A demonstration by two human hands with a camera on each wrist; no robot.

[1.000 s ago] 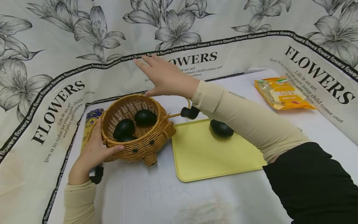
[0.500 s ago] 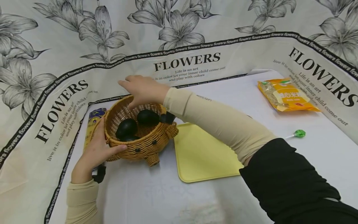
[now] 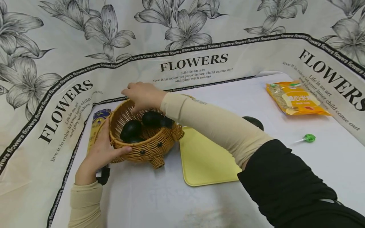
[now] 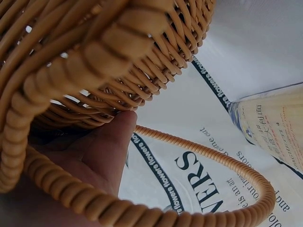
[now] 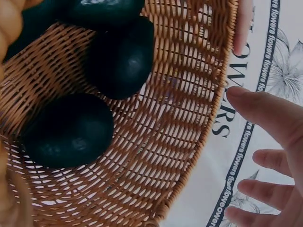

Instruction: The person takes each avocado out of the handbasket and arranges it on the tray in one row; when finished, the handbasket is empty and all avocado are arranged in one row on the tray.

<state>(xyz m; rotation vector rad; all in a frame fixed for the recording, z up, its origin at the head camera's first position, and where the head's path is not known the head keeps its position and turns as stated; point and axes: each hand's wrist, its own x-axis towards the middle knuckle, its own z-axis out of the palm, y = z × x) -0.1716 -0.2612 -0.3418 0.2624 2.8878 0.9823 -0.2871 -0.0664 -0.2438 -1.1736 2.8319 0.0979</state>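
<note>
A brown wicker basket with a pig's snout and eyes stands at the left of the table. Several glossy dark green avocados lie inside it; the right wrist view shows one avocado near the basket wall. My left hand grips the basket's left side, thumb over the front rim. In the left wrist view a loop handle curves round that hand. My right hand is over the far rim, thumb on the basket's side and fingers spread beyond it. The right wrist view shows its thumb near the rim.
A yellow tray lies right of the basket, partly under my right sleeve. Another avocado shows behind that sleeve. Farther right are a green lollipop and an orange packet. A yellow-blue packet lies behind my left hand.
My right hand has come down and left from above the table's back to the basket's far rim. My left hand keeps its grip, and the basket has hardly moved.
</note>
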